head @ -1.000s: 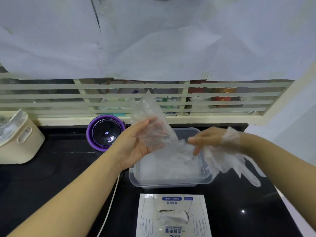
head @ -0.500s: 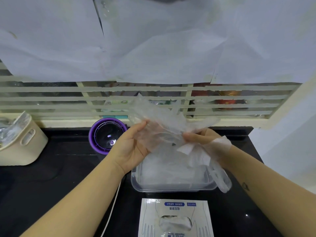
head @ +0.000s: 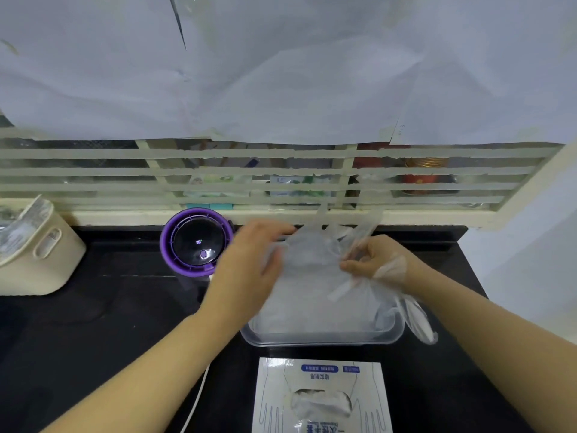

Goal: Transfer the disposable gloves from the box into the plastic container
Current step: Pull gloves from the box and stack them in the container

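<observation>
The gloves (head: 315, 267) have come down onto the container (head: 321, 340), left hand (head: 249, 270) flat on them, right hand (head: 374, 260) pinching.

The glove box (head: 321, 398) at 6 o'clock is cut by the bottom edge. The left hand (head: 249, 270) is blurred. The gloves (head: 318, 276) hide the far wall of the container (head: 321, 340).

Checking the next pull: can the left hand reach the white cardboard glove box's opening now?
Probably yes: the left hand lies over the clear plastic gloves, and the white cardboard glove box lies just nearer the person, its opening uncovered.
</observation>
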### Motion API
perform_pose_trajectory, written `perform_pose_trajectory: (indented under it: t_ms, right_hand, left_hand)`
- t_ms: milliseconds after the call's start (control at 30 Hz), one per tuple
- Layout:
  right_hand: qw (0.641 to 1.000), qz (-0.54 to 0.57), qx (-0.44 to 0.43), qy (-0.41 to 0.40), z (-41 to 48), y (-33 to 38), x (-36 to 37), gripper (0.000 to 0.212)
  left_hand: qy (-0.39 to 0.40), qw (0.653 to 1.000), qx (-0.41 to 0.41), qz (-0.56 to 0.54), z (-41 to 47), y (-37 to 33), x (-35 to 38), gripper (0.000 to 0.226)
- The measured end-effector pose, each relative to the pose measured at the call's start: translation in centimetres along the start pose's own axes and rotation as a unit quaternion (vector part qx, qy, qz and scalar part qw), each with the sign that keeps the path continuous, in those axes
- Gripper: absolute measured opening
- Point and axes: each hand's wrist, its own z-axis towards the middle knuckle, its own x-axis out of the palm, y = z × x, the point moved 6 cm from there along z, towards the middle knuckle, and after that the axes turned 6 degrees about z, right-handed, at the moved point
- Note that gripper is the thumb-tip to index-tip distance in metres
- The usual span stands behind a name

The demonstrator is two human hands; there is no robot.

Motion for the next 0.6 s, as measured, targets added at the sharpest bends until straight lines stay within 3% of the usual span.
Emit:
perform_pose_trajectory:
  t_ms: [33,100,167,300,400,500,600]
  right_hand:
    - [0.999,-0.027,0.016,0.011,0.3,-0.4,0.7,0.012]
    - [0.994,-0.096,0.042,0.034,0.8,-1.1,2.0,0.018]
    - [0.982,-0.177,0.055,0.036,0.5,-1.1,2.4,0.038]
    - [0.948,-0.315,0.039,-0.039,-1.2,1.2,-1.3,0.061]
    - [0.952,-0.287,-0.036,-0.104,-1.9,4.4,-3.3,0.053]
    - [0.956,-0.279,-0.08,0.038,-0.2,4.9,1.1,0.041]
    - [0.923,-0.341,-0.013,0.175,2.5,1.2,6.3,0.067]
  left_hand:
    - [0.099,0.993,0.032,0.056,0.2,-0.4,2.0,0.036]
    - [0.296,0.942,0.029,0.157,-0.2,0.9,6.5,0.043]
    - [0.409,0.888,0.02,0.211,-0.8,2.3,9.5,0.051]
    - [0.465,0.848,0.029,0.252,-1.3,4.1,11.9,0.06]
    - [0.485,0.831,0.045,0.269,-1.5,4.6,12.9,0.064]
    - [0.511,0.811,0.055,0.281,-1.5,4.7,14.0,0.066]
    - [0.545,0.783,0.056,0.295,-1.8,4.8,15.1,0.073]
